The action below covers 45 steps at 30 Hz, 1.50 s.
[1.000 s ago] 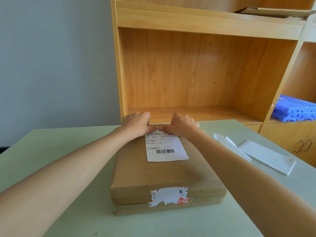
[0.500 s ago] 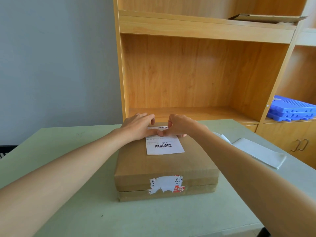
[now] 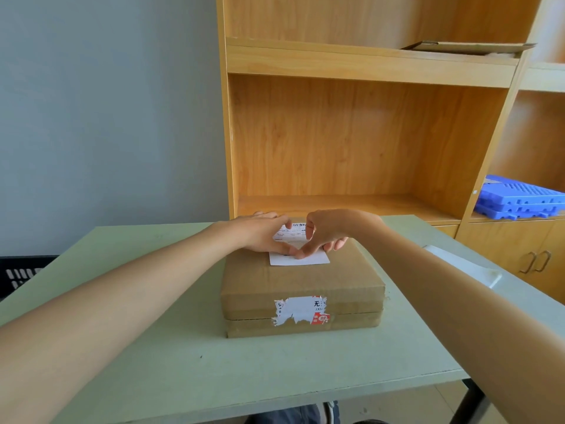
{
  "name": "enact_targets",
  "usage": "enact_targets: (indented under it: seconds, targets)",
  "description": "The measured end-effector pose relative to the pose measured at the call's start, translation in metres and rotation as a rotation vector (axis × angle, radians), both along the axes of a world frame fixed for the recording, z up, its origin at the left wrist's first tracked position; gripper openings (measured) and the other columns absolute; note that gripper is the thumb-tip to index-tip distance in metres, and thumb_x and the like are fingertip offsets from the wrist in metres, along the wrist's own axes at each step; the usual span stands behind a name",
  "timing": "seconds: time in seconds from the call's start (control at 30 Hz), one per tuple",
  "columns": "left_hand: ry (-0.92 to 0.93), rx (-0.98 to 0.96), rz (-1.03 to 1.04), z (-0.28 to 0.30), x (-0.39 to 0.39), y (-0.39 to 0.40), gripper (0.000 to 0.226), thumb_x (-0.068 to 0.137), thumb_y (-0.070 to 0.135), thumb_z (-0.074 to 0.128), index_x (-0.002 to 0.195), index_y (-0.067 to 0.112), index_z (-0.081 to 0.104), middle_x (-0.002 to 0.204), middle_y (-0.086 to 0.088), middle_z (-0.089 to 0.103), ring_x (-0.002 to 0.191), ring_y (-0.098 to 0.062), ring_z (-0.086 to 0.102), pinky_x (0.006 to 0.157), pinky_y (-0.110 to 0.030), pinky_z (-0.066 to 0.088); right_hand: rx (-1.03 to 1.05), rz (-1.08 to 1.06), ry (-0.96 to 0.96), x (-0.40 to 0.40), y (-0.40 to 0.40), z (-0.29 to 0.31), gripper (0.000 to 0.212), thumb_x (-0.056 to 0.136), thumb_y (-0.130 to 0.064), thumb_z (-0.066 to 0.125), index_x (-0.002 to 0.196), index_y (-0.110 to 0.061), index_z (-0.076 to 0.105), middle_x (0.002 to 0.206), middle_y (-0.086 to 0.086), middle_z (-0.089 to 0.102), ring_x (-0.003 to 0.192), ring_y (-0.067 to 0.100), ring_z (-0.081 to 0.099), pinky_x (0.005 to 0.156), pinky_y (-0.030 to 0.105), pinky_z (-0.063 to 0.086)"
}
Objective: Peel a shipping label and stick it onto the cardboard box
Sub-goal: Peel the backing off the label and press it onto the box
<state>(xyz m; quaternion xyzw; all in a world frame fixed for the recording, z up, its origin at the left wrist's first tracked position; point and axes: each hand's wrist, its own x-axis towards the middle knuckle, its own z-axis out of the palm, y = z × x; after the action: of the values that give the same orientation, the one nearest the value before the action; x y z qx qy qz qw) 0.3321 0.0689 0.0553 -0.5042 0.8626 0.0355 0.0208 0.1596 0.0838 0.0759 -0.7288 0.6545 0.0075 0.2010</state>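
A flat brown cardboard box (image 3: 302, 283) lies on the pale green table (image 3: 183, 362). A white shipping label (image 3: 301, 261) with a barcode lies on the box's top, toward its far side. My left hand (image 3: 260, 232) and my right hand (image 3: 328, 229) rest flat on the label, thumbs touching near its near edge, fingers spread over its far part. The hands cover most of the label. A torn old sticker (image 3: 301, 310) clings to the box's front face.
White backing paper (image 3: 464, 266) lies on the table to the right, partly hidden by my right forearm. A wooden shelf unit (image 3: 351, 133) stands behind the table. Blue plastic trays (image 3: 519, 197) sit on a shelf at right. A dark crate (image 3: 18, 273) shows at far left.
Both hands have slid along the label from its far edge toward me, thumbs now meeting near its near edge. The camera has tilted up a little.
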Motion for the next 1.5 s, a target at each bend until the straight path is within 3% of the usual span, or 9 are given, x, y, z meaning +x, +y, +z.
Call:
enact_targets:
  seconds: [0.2,0.37,0.47,0.53,0.6,0.67,0.87,1.13,1.5]
  targets:
    - [-0.008,0.058,-0.034,0.006,0.004,0.01,0.079,0.084,0.07,0.055,0.148,0.032,0.028,0.155,0.002,0.033,0.143,-0.023,0.029,0.113,-0.047,0.033,0.03,0.017,0.023,0.001,0.013,0.005,0.065,0.075,-0.044,0.081,0.123,-0.008,0.055,0.092,0.002,0.066,0.083,0.014,0.064,0.082,0.027,0.054]
    - [-0.043,0.116,-0.041,0.009,0.008,0.01,0.081,0.085,0.068,0.055,0.151,0.031,0.024,0.157,0.002,0.031,0.143,-0.024,0.031,0.115,-0.045,0.031,0.05,0.018,0.034,0.001,0.02,0.011,0.057,0.081,-0.04,0.077,0.123,-0.009,0.054,0.089,0.001,0.066,0.082,0.014,0.064,0.08,0.027,0.055]
    - [0.007,0.112,-0.003,0.011,0.009,0.005,0.071,0.093,0.061,0.047,0.152,0.026,0.026,0.157,-0.002,0.032,0.142,-0.027,0.035,0.115,-0.044,0.031,-0.085,-0.007,-0.027,0.004,0.018,0.012,0.042,0.095,-0.035,0.061,0.123,-0.005,0.053,0.091,0.004,0.062,0.082,0.02,0.061,0.068,0.024,0.052]
    - [0.049,0.072,0.051,0.008,0.009,0.001,0.068,0.097,0.058,0.041,0.153,0.023,0.025,0.156,-0.005,0.032,0.143,-0.031,0.032,0.115,-0.044,0.031,-0.23,-0.036,-0.031,0.006,0.013,0.009,0.04,0.098,-0.037,0.054,0.126,-0.009,0.05,0.11,0.008,0.059,0.091,0.025,0.058,0.078,0.033,0.049]
    - [0.086,0.04,0.1,0.002,0.008,-0.004,0.07,0.097,0.059,0.039,0.155,0.024,0.02,0.159,-0.006,0.027,0.146,-0.033,0.026,0.116,-0.048,0.029,-0.348,-0.062,-0.072,0.006,0.005,0.001,0.043,0.098,-0.037,0.054,0.131,-0.012,0.044,0.131,0.012,0.052,0.113,0.03,0.053,0.094,0.04,0.045]
    - [0.131,-0.004,0.132,-0.008,0.007,-0.008,0.073,0.096,0.061,0.038,0.156,0.027,0.015,0.162,-0.003,0.021,0.147,-0.033,0.023,0.116,-0.051,0.028,-0.422,-0.094,-0.14,0.005,-0.001,-0.01,0.048,0.096,-0.039,0.055,0.134,-0.013,0.04,0.136,0.012,0.049,0.126,0.033,0.045,0.1,0.044,0.041]
    - [0.355,-0.198,0.261,-0.031,-0.002,-0.025,0.06,0.098,0.059,0.036,0.15,0.03,0.024,0.152,-0.001,0.04,0.138,-0.028,0.038,0.097,-0.044,0.041,-0.462,-0.241,-0.189,0.008,-0.022,-0.044,0.061,0.095,-0.049,0.051,0.141,-0.015,0.032,0.142,0.011,0.044,0.132,0.034,0.038,0.103,0.047,0.038]
    - [0.358,-0.216,0.313,-0.043,-0.01,-0.039,0.061,0.095,0.063,0.041,0.146,0.031,0.03,0.152,-0.001,0.04,0.137,-0.029,0.038,0.103,-0.044,0.034,-0.527,-0.261,-0.094,0.01,-0.038,-0.062,0.064,0.093,-0.056,0.046,0.141,-0.016,0.033,0.143,0.007,0.046,0.135,0.031,0.037,0.106,0.044,0.03]
    - [0.397,-0.226,0.266,-0.044,0.001,-0.033,0.048,0.104,0.011,0.036,0.148,0.026,0.028,0.15,-0.006,0.041,0.136,-0.028,0.041,0.097,-0.044,0.044,-0.543,-0.3,-0.133,-0.013,-0.031,-0.06,0.037,0.098,-0.026,0.042,0.133,-0.017,0.037,0.137,0.008,0.049,0.128,0.03,0.041,0.099,0.044,0.033]
